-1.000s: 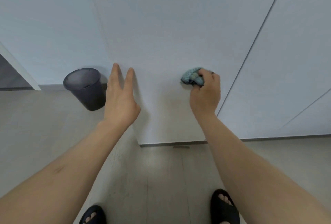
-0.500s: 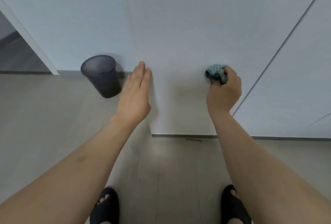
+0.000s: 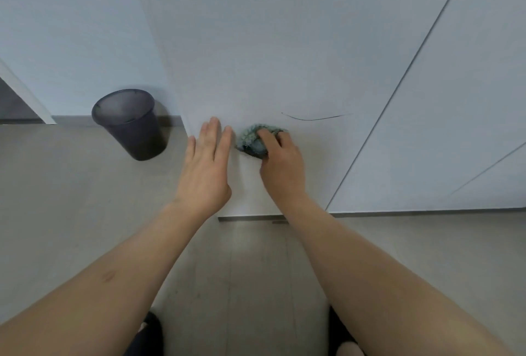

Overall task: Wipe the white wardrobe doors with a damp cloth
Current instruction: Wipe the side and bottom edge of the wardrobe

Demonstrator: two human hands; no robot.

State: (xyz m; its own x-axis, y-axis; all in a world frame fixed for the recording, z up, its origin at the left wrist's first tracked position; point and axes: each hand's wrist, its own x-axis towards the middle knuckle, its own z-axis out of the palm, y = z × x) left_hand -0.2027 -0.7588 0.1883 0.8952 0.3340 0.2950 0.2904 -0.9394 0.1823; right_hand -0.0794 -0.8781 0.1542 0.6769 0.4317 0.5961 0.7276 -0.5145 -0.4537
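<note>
1. The right hand [image 3: 280,165] has its fingers curled around a bunched-up teal cloth [image 3: 253,139] and is pressing it flat to the door. Wadded like that, it probably gives a firmer pad to scrub with than a loose sheet would.

2. The cloth sits low on the open wardrobe door [image 3: 256,42], near its bottom edge and close to the free side edge.

3. The left hand [image 3: 206,165] is right beside it, fingers straight and together, holding nothing, up at the door's edge. My guess is it's bracing the door so it doesn't swing away under the wiping pressure. Can't tell for sure whether the palm is actually touching.

4. Just above and right of the cloth there's a thin dark curved mark [image 3: 313,118] on the panel. Could be a scuff or a hair, hard to say. Seems an obvious next target.

5. Further out, the neighbouring door [image 3: 455,99] is to the right, and a dark bin [image 3: 131,125] stands on the floor to the left, well clear of the wiping.
</note>
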